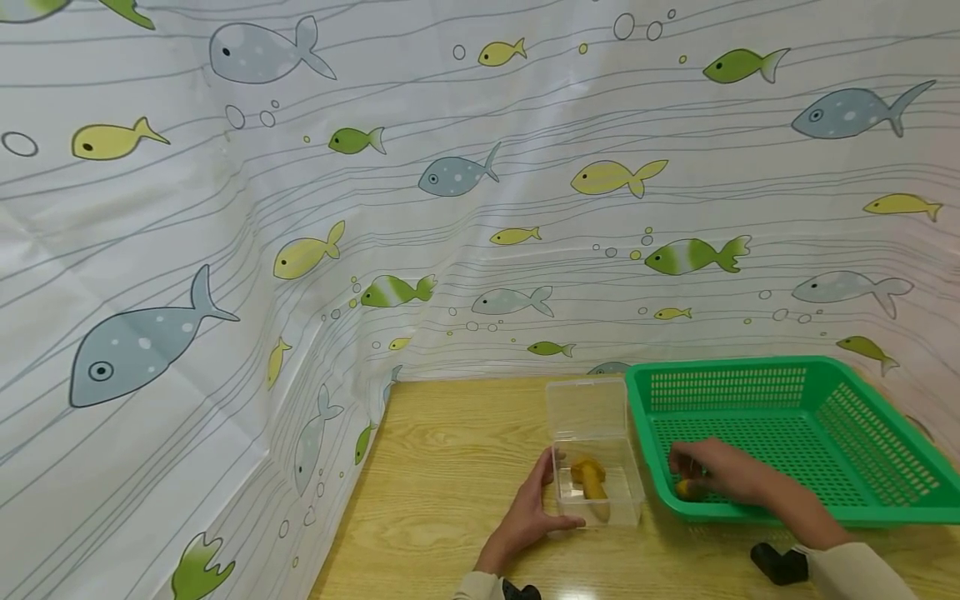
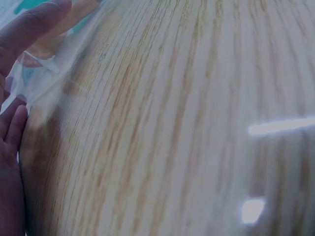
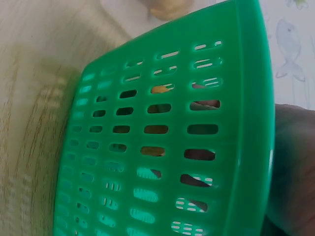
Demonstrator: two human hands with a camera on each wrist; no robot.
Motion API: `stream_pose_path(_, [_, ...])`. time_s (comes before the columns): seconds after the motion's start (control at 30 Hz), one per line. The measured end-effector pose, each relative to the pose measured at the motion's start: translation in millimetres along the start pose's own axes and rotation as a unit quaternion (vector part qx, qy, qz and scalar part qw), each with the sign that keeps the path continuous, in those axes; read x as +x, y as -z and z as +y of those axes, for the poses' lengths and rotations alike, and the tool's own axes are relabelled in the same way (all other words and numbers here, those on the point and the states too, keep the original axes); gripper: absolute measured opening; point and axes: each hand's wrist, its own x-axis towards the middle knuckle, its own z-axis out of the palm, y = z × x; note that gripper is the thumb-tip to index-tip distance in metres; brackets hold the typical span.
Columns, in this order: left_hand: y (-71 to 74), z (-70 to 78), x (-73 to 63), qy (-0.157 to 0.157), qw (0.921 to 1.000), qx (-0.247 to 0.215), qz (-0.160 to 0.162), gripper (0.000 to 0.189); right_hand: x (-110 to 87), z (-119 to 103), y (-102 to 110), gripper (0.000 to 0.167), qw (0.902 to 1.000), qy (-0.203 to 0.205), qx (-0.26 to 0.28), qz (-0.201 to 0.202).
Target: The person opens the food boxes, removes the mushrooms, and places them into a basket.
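A clear plastic box (image 1: 626, 512) stands on the table with its lid (image 1: 587, 410) raised at the back. Inside it lies a yellow-brown mushroom (image 1: 592, 481), cap toward the back. My left hand (image 1: 527, 510) holds the box from the left, thumb along the front wall and fingers at the left side. Over in the green basket (image 1: 660, 492), near its left front corner, my right hand (image 1: 723, 472) reaches down with curled fingers and pinches another yellow-brown mushroom (image 1: 686, 490), mostly hidden by the hand. Through the basket's slots, the right wrist view shows bits of fingers.
The basket's left wall stands close beside the box. A wood-grain table (image 1: 442, 442) lies under both. White sheeting (image 1: 480, 267) printed with fish rises behind and at the left.
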Motion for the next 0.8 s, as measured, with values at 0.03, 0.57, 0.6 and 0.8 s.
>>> stream_pose_path(0.03, [-0.2,-0.3,-0.1,0.000,1.0000,-0.001,0.001,0.112,0.1,0.2,-0.3,0.018,1.0000,-0.001,0.000,0.000])
stream_pose_path(0.57, [-1.1,0.9,-0.9,0.006,1.0000,0.004,0.004,0.111,-1.8,-3.2,4.3,0.014,0.9977,-0.063,0.014,0.019])
stream_pose_path(0.6, [-1.2,0.9,-1.0,0.007,1.0000,0.004,0.004,0.111,-0.7,-5.4,5.4,0.013,0.9968,-0.074,0.001,0.030])
stream_pose_path(0.8, [-1.2,1.0,0.1,0.006,0.9999,0.007,0.005,0.110,14.2,-26.3,12.1,0.005,0.9792,-0.126,-0.084,0.135])
